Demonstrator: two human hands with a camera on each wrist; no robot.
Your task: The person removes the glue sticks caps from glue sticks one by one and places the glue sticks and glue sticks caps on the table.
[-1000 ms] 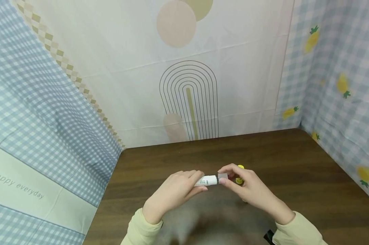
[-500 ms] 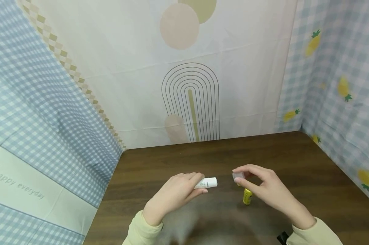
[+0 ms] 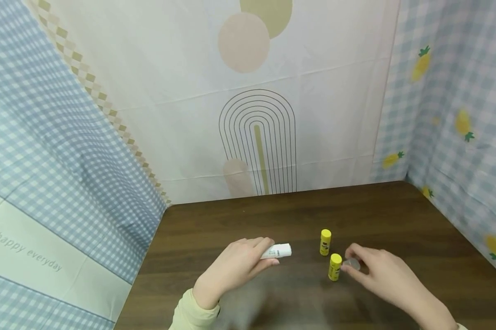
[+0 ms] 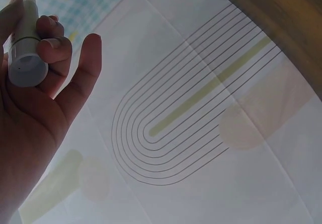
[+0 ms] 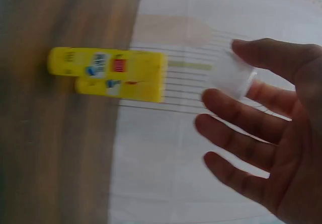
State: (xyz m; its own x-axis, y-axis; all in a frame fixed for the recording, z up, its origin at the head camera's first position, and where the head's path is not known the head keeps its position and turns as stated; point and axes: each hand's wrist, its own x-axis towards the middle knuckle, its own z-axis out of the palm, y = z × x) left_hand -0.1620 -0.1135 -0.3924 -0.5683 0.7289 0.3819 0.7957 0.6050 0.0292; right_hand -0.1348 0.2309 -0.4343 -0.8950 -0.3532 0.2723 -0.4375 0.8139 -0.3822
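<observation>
My left hand grips a white glue stick lying roughly level, its uncapped end pointing right. In the left wrist view the fingers curl round the glue stick. To the right, my right hand pinches a translucent cap between thumb and index finger, the other fingers loosely spread in the right wrist view. Just left of the cap stands a yellow glue stick, upright on the table. A second yellow glue stick stands a little behind it.
The dark wooden table lies beneath both hands. A white patterned cloth hangs along its back edge. Checked cloths border it at left and right.
My right hand has drawn the cap off the white glue stick and moved right and down with it, uncovering both yellow glue sticks. My left hand stays nearly still.
</observation>
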